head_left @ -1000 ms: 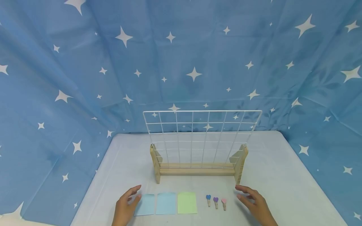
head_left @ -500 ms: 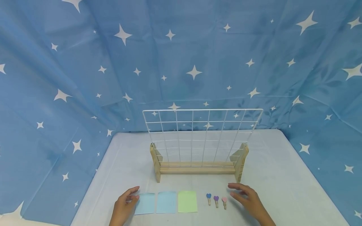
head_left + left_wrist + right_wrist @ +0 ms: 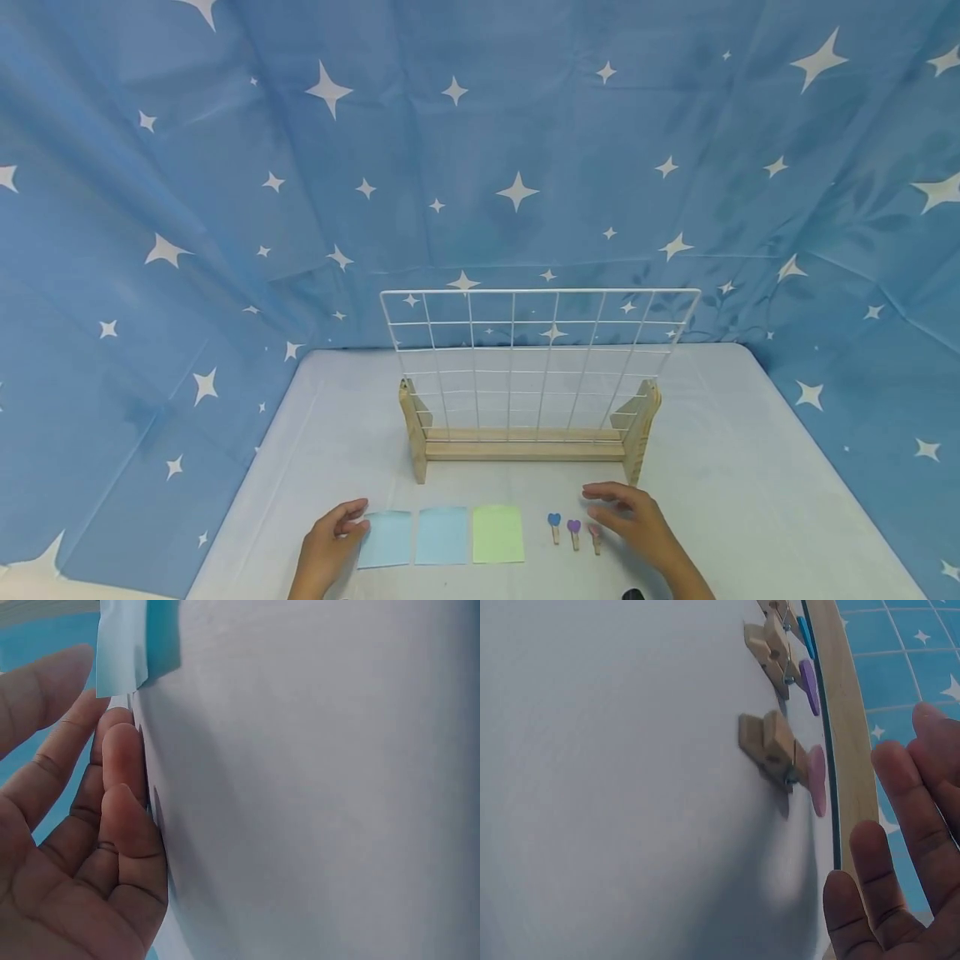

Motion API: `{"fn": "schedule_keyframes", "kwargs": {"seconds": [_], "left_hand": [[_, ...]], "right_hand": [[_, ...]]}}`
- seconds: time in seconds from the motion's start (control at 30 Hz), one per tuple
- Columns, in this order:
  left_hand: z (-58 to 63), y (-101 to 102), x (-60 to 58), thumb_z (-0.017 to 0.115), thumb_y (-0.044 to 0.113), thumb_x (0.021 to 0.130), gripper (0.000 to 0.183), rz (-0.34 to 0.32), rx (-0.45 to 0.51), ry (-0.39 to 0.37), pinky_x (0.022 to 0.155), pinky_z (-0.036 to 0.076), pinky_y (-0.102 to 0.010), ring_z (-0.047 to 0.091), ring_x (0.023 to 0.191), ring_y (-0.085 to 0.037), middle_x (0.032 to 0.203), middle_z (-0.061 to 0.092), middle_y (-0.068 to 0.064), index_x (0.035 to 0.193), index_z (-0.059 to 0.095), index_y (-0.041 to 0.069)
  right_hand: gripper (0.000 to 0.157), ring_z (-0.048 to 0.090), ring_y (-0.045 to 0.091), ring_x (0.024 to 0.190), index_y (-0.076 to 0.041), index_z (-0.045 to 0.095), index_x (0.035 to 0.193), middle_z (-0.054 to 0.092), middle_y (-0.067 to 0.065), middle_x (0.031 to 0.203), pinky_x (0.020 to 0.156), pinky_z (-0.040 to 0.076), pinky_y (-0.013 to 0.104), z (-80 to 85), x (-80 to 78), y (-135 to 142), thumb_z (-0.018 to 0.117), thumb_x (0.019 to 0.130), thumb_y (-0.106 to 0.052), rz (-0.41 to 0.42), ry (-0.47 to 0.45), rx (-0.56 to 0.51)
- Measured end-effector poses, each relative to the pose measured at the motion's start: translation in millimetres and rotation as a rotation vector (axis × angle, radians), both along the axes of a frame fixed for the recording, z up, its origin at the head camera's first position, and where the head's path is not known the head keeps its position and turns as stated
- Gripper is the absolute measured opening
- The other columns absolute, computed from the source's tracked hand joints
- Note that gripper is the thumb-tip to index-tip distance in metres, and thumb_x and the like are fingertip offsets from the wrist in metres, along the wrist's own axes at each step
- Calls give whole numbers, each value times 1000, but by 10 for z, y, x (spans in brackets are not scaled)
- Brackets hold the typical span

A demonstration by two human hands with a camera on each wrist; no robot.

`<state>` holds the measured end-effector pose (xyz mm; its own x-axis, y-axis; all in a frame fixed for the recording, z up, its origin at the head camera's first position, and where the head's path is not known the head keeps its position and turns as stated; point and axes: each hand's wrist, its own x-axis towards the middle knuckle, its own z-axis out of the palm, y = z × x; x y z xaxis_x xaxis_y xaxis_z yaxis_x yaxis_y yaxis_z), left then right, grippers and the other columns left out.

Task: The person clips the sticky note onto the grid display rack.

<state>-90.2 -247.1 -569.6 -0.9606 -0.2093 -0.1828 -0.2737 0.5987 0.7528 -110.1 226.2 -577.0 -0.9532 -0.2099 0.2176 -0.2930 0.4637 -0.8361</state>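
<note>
Three heart-topped wooden clothespins lie in a row: blue (image 3: 554, 519), purple (image 3: 573, 527) and pink (image 3: 596, 539). My right hand (image 3: 636, 521) hovers just right of the pink one, holding nothing, its fingers loosely bent. In the right wrist view the pink heart (image 3: 818, 780) is apart from the fingertips. To the left are two light blue sticky notes, the left one (image 3: 387, 540) and the middle one (image 3: 442, 536), then a green sticky note (image 3: 498, 534). My left hand (image 3: 328, 542) is beside the leftmost note, fingers relaxed; whether a fingertip touches its edge I cannot tell.
Behind the notes and clothespins stands a white wire grid (image 3: 512, 349) in a wooden stand (image 3: 525, 452). A white cloth (image 3: 720, 467) covers the table. Blue starry curtains (image 3: 480, 133) surround it. Something small and black (image 3: 633, 594) shows at the bottom edge.
My right hand has moved left, from beside the stand's right foot to close by the pink clothespin. My left hand has barely shifted. Notes and clothespins lie where they were.
</note>
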Motion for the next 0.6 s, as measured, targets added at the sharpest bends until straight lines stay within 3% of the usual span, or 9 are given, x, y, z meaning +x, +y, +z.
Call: {"fn": "schedule_keyframes", "kwargs": {"seconds": [0.13, 0.33, 0.43, 0.53, 0.6], "left_hand": [[-42, -27, -13, 82, 20, 94, 42, 3, -10, 15, 95, 56, -58, 70, 102, -29, 118, 76, -19, 128, 73, -3], [-115, -50, -59, 84, 21, 89, 32, 28, -50, 20, 80, 55, -34, 63, 87, -16, 100, 73, -5, 114, 78, 3], [-73, -42, -80, 84, 17, 90, 30, -7, -64, 4, 83, 55, -40, 62, 89, -19, 99, 70, -5, 114, 77, 1], [-26, -14, -95, 84, 15, 90, 29, -50, -90, -9, 85, 54, -47, 62, 91, -23, 97, 68, -4, 113, 76, 0], [-11, 2, -97, 85, 14, 89, 27, -61, -105, -11, 84, 54, -46, 61, 91, -23, 96, 67, -3, 111, 77, 1]], "right_hand": [[23, 68, 1, 107, -3, 78, 118, 81, 8, 112, 87, 53, 24, 8, -45, -74, 80, 97, -10, 55, -26, -3], [22, 72, 7, 107, 0, 79, 115, 81, 10, 109, 96, 56, 25, -4, -107, -195, 81, 94, -7, 106, -7, 0], [22, 74, 16, 108, -3, 80, 114, 81, 7, 109, 102, 58, 43, 8, -131, -270, 83, 93, -10, 119, -72, 18], [25, 75, 26, 108, -8, 81, 113, 82, 0, 105, 105, 52, 65, 25, -141, -351, 87, 89, -16, 112, -141, 80], [27, 74, 30, 108, -11, 82, 110, 81, -2, 103, 105, 46, 74, 35, -136, -402, 91, 85, -17, 89, -163, 126]]}}
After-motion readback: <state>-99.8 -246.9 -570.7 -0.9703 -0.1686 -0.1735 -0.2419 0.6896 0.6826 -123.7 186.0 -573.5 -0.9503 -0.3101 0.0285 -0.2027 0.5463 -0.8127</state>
